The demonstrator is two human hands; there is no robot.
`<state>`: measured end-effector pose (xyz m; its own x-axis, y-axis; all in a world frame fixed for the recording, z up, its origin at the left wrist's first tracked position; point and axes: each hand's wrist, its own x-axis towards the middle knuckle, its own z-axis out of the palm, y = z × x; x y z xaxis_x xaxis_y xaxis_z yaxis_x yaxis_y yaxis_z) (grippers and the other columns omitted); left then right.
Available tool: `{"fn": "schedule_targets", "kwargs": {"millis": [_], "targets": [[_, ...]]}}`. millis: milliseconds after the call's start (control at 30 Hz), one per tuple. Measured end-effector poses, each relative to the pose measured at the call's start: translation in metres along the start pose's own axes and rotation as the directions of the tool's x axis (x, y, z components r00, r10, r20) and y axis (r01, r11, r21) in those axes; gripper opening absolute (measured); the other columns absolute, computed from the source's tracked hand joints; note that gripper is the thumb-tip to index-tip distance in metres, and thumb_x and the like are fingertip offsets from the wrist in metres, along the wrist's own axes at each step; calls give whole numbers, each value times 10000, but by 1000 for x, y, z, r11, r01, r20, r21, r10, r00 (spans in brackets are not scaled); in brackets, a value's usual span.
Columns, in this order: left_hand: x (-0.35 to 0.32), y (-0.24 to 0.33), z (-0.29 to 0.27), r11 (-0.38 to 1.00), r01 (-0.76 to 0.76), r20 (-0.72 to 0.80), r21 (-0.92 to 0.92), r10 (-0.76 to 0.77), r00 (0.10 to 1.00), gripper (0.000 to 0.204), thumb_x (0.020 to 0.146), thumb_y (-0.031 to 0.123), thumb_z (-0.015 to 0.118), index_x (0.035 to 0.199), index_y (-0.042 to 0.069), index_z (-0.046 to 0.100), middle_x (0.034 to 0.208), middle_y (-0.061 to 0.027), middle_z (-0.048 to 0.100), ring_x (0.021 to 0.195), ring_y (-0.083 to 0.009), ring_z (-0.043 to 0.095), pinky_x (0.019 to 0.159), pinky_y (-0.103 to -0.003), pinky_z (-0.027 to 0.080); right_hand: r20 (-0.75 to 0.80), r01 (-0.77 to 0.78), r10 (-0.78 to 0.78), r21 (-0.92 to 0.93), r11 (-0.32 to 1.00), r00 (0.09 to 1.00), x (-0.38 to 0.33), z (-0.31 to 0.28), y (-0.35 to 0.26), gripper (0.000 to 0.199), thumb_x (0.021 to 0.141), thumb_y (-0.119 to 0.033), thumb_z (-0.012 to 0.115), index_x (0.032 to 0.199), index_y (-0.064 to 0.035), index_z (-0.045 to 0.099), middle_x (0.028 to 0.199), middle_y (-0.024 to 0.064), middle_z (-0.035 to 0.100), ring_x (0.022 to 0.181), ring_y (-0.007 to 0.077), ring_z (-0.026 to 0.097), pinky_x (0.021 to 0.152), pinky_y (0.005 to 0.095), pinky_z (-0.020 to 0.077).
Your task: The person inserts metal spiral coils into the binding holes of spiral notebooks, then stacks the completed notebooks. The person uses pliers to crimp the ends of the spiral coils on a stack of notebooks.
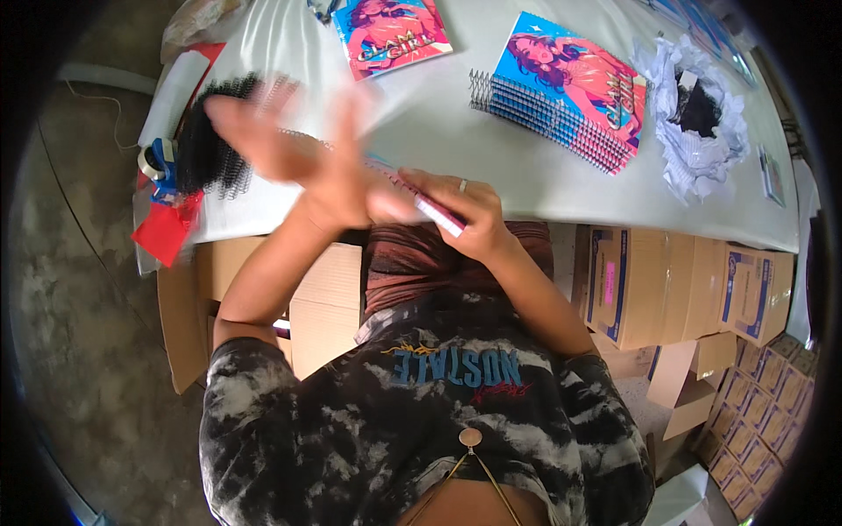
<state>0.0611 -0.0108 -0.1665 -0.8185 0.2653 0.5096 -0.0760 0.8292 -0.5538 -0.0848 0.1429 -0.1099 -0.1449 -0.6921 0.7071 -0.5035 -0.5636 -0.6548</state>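
My right hand (465, 210) is closed round a thin notebook (438, 216), seen nearly edge-on with a pink cover edge and white pages, held just in front of the table's near edge. My left hand (307, 158) is smeared by motion, its fingers stretched out and spread. Its heel is at the notebook's left end; whether it touches cannot be made out. Beyond the left hand lies a bunch of black spiral binding coils (219, 136). A stack of spiral-bound notebooks (570, 88) with pink and blue illustrated covers sits at the back right.
Another illustrated notebook (392, 37) lies at the back of the white-covered table (421, 114). Crumpled white paper (699, 162) holds something black. A blue tape dispenser (161, 171) and red sheet (167, 230) are at the left edge. Cardboard boxes (653, 285) stand below the table, right, and an open carton (324, 302) left.
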Motion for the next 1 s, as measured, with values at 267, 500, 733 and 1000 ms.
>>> {"fn": "schedule_targets", "kwargs": {"millis": [267,500,733,1000], "targets": [[36,16,-36,490,223,-30,-843,-456,890,1025,688,784,440,1380,46,275,1208,-274,453,1173,-429,378,912,-632,282,10,-129,129,118,985,992,5,-3,-8,425,696,19,638,1114,-55,622,994,161,652,873,277,652,729,342,519],[45,49,-71,845,225,-20,-485,-268,963,1150,742,753,414,1367,-125,14,1376,-404,75,1288,-535,115,1019,-641,56,-122,-13,21,59,998,992,7,1,2,461,702,-54,685,1151,-35,583,1040,147,646,916,285,646,771,338,516],[96,3,-170,144,677,495,-722,-576,651,450,921,178,491,1274,-88,406,1133,-262,570,994,-335,609,836,-359,483,46,176,-173,-74,982,984,59,-12,-55,586,849,-348,535,1338,-59,391,1356,171,386,1276,313,337,1014,422,285],[90,-28,-137,-712,342,789,-614,-563,245,160,848,69,629,987,-6,653,910,-51,662,827,-87,592,767,-232,474,232,-578,539,155,801,810,68,-37,-48,205,835,-167,632,898,27,648,770,154,652,676,159,636,613,283,479]]}}
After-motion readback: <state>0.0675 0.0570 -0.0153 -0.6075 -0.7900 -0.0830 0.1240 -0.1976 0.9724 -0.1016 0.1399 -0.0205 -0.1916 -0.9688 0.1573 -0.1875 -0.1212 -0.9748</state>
